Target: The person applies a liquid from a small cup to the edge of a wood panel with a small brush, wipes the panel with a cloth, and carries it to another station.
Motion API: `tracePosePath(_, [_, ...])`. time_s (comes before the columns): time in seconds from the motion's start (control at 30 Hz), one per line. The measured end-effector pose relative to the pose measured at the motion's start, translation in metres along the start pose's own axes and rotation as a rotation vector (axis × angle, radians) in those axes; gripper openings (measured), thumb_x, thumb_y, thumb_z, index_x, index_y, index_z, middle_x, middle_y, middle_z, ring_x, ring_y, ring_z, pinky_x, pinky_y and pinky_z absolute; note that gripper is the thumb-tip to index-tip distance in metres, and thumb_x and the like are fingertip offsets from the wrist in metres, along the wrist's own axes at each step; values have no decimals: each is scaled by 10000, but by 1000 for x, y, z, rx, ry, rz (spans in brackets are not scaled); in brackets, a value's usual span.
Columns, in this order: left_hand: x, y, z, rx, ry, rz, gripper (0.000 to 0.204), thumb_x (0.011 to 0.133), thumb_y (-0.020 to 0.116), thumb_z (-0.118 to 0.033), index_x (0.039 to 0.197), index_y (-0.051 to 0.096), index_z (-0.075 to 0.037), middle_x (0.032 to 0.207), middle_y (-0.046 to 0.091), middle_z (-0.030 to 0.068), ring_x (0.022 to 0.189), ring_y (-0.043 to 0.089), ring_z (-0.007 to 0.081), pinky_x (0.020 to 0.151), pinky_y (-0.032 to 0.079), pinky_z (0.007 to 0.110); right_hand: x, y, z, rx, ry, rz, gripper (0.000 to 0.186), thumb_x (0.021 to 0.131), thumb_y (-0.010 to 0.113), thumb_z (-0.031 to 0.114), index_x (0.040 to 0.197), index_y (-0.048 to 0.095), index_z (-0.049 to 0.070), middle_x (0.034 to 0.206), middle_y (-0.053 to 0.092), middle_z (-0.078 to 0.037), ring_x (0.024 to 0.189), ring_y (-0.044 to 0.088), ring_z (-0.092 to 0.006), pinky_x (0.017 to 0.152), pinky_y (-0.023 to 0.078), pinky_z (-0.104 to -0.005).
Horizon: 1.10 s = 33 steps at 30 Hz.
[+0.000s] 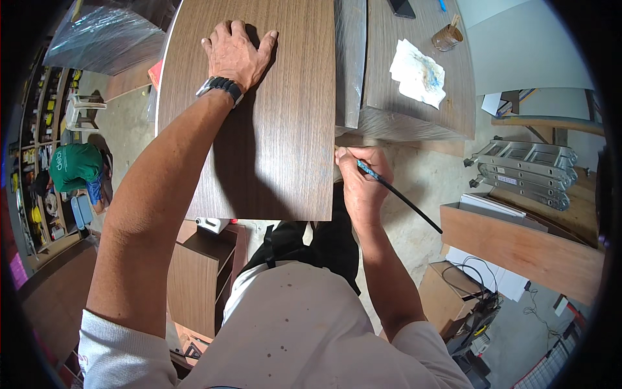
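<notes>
Holding a thin stick (408,205) in the right hand (366,188), just right of the frame's centre, with fingers bent closed around it; black along the shaft, bluish near the fingers. Cannot tell the shape of the tip. With these fingertips, close beside the right edge of the panel (298,97); cannot tell if touching. Resting the left hand (236,59), open, with thumb and fingers apart, on the panel at upper centre.

On the panel: brown wood grain in fine straight lines, flat oblong shape, dark arm shadow across. Just right of it: a narrow board (350,65) in clear film, then a wood-grain block (382,29), also wrapped. On the block, at upper right: a crumpled white tissue (418,72) with blue stains, a brown cup (447,39) with sticks inside, a dark phone (402,8).

Farther, at right: a folded metal ladder (521,172), and below, a reddish plank (518,248). At left: a white stool (84,110) and a bent person (76,166) in green. At lower left: a cabinet (194,279).
</notes>
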<state>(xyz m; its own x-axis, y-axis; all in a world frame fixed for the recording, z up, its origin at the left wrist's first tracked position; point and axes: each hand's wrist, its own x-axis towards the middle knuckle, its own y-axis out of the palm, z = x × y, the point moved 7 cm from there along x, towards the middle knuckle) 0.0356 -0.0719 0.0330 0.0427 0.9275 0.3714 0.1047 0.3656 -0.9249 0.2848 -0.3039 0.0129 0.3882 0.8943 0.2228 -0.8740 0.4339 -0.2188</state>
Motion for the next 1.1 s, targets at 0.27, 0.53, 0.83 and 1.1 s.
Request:
tracePosePath(0.27, [0, -1, 2, -18, 3, -8, 751, 971, 560, -654, 1295, 621, 21, 1340, 557, 276, 1280, 521, 428, 1140, 352, 535, -4, -1, 1, -13, 14, -1, 164, 850, 765, -49, 877, 625, 33, 609, 559, -11, 533, 498, -73, 500, 401, -272])
tracePosePath(0.53, [0, -1, 0, -13, 8, -10, 762, 971, 555, -659, 1280, 620, 34, 1333, 563, 271, 1277, 530, 425, 1141, 357, 534, -14, -6, -7, -3, 22, -27, 168, 833, 777, -32, 869, 628, 37, 618, 570, -36, 542, 512, -126, 534, 426, -324])
tracePosePath(0.83, [0, 1, 1, -27, 0, 2, 781, 975, 541, -664, 1309, 602, 39, 1379, 544, 278, 1316, 510, 428, 1160, 344, 533, -23, -10, -3, -9, 78, -9, 147, 842, 783, -3, 860, 641, 28, 653, 595, -40, 580, 521, -124, 563, 443, -320])
tracePosePath(1.1, [2, 1, 0, -9, 7, -10, 786, 972, 533, -678, 1321, 602, 22, 1371, 542, 274, 1315, 511, 424, 1160, 346, 536, -29, -14, 2, 38, 168, -13, 139, 845, 782, -9, 849, 647, 24, 662, 615, -34, 595, 544, -107, 564, 459, -294])
